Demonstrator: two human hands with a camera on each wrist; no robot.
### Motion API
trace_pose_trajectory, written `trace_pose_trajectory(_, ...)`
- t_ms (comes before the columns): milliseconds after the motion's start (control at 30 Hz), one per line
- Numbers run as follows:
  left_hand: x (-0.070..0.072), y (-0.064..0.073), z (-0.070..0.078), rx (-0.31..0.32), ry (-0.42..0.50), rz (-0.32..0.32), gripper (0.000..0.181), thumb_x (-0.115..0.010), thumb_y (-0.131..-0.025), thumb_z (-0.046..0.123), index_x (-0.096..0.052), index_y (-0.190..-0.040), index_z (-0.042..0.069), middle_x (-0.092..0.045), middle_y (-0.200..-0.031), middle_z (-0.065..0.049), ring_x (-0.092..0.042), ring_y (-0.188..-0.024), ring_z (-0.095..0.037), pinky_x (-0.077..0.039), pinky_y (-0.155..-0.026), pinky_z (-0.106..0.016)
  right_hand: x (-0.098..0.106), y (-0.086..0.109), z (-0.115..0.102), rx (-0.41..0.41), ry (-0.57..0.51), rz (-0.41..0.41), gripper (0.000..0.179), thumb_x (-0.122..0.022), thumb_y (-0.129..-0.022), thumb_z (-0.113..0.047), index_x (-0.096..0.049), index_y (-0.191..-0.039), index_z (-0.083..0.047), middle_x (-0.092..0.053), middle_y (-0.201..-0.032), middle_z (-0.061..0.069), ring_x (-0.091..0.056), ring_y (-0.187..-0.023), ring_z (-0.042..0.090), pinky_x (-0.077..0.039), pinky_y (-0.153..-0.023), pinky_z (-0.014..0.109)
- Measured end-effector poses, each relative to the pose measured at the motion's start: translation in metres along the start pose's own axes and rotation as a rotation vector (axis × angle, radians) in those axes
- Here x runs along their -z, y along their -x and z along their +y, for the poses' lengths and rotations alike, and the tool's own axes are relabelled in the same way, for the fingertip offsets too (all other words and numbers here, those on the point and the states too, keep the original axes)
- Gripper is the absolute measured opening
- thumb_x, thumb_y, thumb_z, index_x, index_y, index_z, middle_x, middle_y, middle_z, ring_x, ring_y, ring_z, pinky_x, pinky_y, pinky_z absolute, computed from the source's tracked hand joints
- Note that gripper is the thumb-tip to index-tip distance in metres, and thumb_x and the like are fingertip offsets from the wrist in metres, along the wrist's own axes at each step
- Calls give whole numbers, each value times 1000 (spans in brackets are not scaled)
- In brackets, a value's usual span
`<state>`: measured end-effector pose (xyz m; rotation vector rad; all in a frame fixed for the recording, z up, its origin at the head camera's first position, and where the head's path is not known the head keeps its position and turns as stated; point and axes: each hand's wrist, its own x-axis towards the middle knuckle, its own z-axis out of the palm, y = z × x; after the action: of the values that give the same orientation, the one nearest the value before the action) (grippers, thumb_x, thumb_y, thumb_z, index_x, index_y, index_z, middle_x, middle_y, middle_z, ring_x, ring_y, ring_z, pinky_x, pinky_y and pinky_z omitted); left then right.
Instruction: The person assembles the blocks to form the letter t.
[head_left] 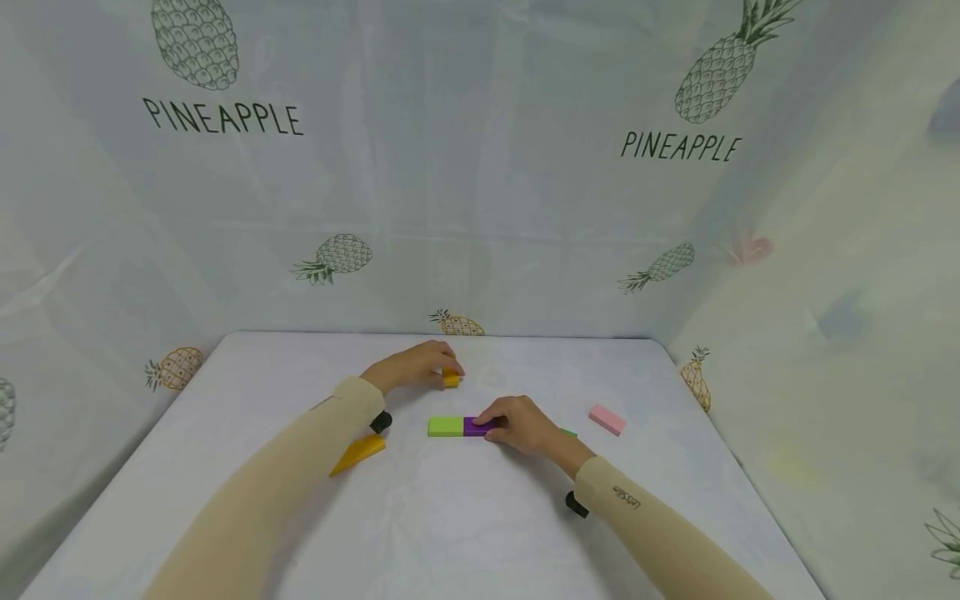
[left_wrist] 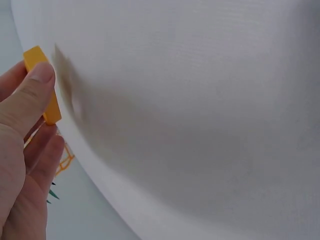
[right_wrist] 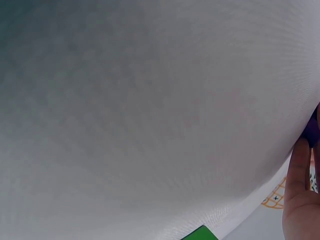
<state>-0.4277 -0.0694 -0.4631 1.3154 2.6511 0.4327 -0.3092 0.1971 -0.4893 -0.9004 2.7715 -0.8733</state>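
Note:
Toward the back of the table, my left hand (head_left: 411, 367) pinches a small yellow block (head_left: 452, 380) between thumb and fingers. The left wrist view shows the same yellow block (left_wrist: 53, 109) tilted, with the thumb across its face and its shadow on the tabletop beside it. Nearer the front, the thumb and fingers of my right hand (head_left: 528, 427) grip a purple block (head_left: 476, 427). Its left end meets a light green block (head_left: 446, 427), the two lying in a straight row. At the right edge of the right wrist view, the fingers cover most of the purple block (right_wrist: 312, 132).
A pink block (head_left: 607, 419) lies on the white table (head_left: 465, 533) to the right. Behind my right wrist, a green block (head_left: 570, 432) is mostly hidden. Another yellow piece (head_left: 360, 453) lies partly behind my left forearm. Pineapple-print cloth (head_left: 480, 183) hangs beyond the table.

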Motion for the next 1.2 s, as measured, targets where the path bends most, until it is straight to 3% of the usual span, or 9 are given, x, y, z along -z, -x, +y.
trace_pose_trajectory(400,-5,-2,8,-92,-6,-39,37,-76,-98,14,-75,-135,17,-62,-139,-11,-54,-131,-32,-43,-117,-49,0,0,-2,-1,-4,0,25,-79,-96,-8,-81,-121,-11,-77,-120,4,-70,-116,21,-57,-102,42)
trace_pose_trajectory(733,-14,-5,13,-131,-21,-60,35,-76,-99,20,-75,-134,25,-62,-141,-6,-54,-132,-26,-44,-117,-45,0,0,-1,22,10,8,24,-79,-96,-8,-81,-120,-11,-78,-119,3,-70,-115,22,-56,-103,43)
trace_pose_trajectory(1200,-18,-4,20,-179,-45,-70,33,-77,-99,19,-76,-132,23,-65,-135,-4,-58,-126,-24,-46,-113,-41,0,1,0,20,9,10,25,-79,-96,-8,-81,-121,-11,-77,-121,3,-70,-118,23,-56,-104,43)
